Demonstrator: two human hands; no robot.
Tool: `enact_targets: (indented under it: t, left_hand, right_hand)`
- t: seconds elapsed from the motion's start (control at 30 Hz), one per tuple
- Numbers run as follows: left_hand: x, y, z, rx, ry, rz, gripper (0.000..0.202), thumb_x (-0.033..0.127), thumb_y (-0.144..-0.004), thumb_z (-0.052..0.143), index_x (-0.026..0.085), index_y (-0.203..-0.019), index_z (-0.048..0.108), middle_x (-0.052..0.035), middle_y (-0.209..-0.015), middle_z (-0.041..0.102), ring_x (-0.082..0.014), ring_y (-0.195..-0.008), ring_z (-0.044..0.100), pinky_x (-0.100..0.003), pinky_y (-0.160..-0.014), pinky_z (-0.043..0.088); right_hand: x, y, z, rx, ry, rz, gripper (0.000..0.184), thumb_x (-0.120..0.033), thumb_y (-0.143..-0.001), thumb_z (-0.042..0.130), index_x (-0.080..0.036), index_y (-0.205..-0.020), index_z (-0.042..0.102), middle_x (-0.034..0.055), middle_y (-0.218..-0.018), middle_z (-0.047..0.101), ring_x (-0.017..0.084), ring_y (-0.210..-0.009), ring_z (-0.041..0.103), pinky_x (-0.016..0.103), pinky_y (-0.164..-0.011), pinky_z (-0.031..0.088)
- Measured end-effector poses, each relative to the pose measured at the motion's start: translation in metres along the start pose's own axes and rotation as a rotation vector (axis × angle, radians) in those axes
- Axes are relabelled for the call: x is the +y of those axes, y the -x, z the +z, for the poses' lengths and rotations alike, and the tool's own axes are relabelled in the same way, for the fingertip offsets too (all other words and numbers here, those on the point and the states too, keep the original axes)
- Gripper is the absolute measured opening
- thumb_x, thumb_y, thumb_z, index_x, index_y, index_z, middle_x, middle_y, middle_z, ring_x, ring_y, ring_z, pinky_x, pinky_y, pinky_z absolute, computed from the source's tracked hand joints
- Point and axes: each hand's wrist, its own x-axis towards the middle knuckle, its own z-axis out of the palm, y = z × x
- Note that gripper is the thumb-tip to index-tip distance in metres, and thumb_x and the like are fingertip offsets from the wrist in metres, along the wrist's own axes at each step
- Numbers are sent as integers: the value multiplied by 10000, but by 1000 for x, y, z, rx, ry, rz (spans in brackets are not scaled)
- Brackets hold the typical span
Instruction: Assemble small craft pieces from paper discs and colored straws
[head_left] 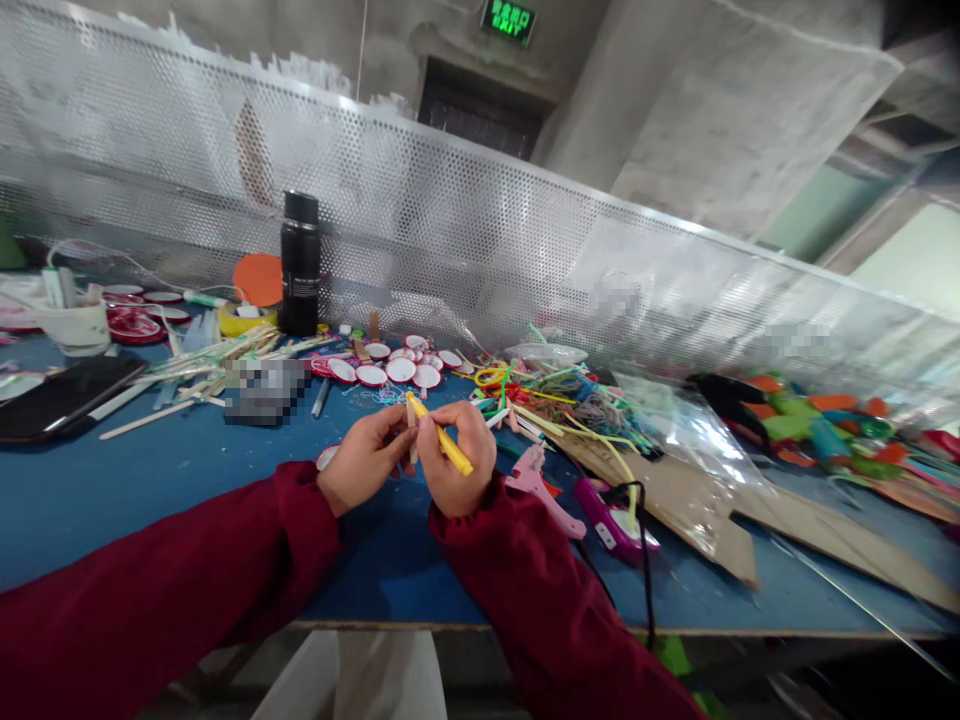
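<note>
Tabletop, sleeves crossing edge; pen (right hand)

Yellow marker — slanted, tip by stick | pale stick — near upright

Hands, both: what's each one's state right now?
Left hand: closed, pinching a thin, pale, wood-coloured stick.
Right hand: closed, holding a slim yellow pen-like tool.

The right fingers hold a yellow pen.
</note>
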Motion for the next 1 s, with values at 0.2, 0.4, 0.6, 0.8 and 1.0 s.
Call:
enact_targets:
  t: [0.2,0.4,0.6,0.8,1.0]
  left_hand:
    - [-1,0,1,1,-13,-7,249,420,-902,545,174,-874,517,18,-695,561,-117,-576,593,-209,-480,450]
    - [0,1,1,1,-21,7,241,409,-911,529,170,-885,527,25,-684,543,-103,-546,555,-210,-480,433]
    - [0,1,0,14,-79,42,251,390,-929,505,168,-810,514,27,-646,538,-93,-552,513,-207,-509,394]
    - [-4,-1,-3,4,-108,50,225,359,-931,506,169,-811,518,28,-635,550,-98,-551,526,-215,-525,398]
    - [-9,-3,-4,-8,-95,68,227,363,-924,517,176,-796,503,24,-666,552,-108,-566,547,-230,-549,432]
  right_hand:
    - [2,-1,0,18,3,-2,66,-212,-857,590,-215,-803,552,16,-745,611,159,-713,592,307,-689,487]
    - [0,-2,-1,24,-27,-54,68,-192,-850,591,-216,-810,541,9,-744,609,162,-730,583,331,-734,488]
    - [1,-3,-1,16,-25,-56,87,-182,-848,590,-214,-796,527,4,-725,598,156,-715,562,323,-711,472]
    - [2,-3,-2,-7,-19,-46,93,-188,-847,586,-215,-784,524,5,-724,595,159,-721,558,318,-696,463]
    - [2,-3,-1,4,-11,-44,75,-192,-854,581,-217,-802,533,8,-737,598,157,-725,565,316,-696,467]
